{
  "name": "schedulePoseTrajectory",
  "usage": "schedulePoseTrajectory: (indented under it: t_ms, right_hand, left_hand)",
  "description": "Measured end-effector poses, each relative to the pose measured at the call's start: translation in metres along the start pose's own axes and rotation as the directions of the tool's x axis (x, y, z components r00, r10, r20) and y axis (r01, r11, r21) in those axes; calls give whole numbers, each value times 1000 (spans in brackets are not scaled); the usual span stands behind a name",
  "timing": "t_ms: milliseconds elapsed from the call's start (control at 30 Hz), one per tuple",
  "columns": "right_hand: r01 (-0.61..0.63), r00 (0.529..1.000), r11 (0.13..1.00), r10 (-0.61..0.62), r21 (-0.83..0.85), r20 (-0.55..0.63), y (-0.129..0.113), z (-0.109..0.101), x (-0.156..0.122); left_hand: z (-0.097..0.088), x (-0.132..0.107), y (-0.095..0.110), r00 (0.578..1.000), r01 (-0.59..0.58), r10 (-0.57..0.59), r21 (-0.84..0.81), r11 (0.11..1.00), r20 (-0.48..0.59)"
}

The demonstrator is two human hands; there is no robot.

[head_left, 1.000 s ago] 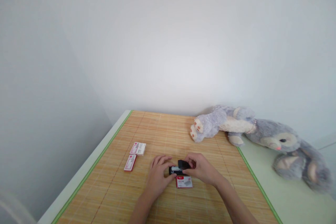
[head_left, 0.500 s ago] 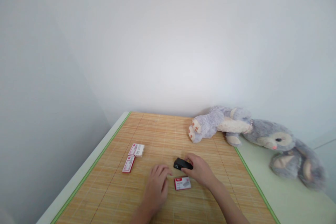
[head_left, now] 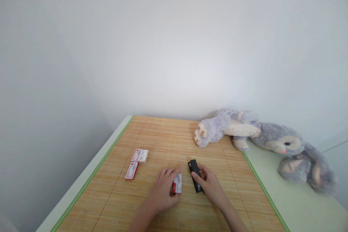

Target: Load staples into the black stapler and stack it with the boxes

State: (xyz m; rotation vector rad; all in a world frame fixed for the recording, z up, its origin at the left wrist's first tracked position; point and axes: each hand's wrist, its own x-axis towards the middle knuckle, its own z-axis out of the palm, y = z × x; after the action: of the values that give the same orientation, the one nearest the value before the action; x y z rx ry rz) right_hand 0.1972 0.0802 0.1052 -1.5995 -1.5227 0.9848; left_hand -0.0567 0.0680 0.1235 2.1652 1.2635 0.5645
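My left hand [head_left: 165, 187] is closed around a small red-and-white staple box [head_left: 177, 184], thumb at its near end and fingers along its far end. The box lies on the bamboo mat with its printed face up. Just to the right, my right hand [head_left: 209, 181] grips a black stapler [head_left: 195, 174] from its right side, thumb on top. The stapler points away from me, slightly tilted to the left. A short gap separates box and stapler. The fingertips under the left hand are partly hidden.
Further left on the bamboo mat [head_left: 163, 134] lie a white-and-red box [head_left: 131, 170] and a pair of similar boxes [head_left: 139, 155] behind it. A grey plush rabbit [head_left: 241, 130] stretches across the back right, over the mat's green edge onto the pale tabletop [head_left: 296, 203].
My right hand has turned the stapler from crosswise to lengthwise. My left hand has taken hold of the staple box, which has turned and shifted left.
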Motion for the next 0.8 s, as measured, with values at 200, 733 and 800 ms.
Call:
schedulePoseTrajectory:
  t_ms: [200,733,800]
  right_hand:
    - [-155,987,946,157,286,14,-2,36,-22]
    - [-147,980,870,193,470,-51,8,41,-39]
    - [-142,981,875,187,462,-51,8,41,-39]
  left_hand:
    - [6,7,0,1000,-30,29,-89,996,-10]
    - [-55,-43,-83,598,513,-365,-10,858,-714]
    - [-61,-55,-96,585,545,-400,-23,838,-705]
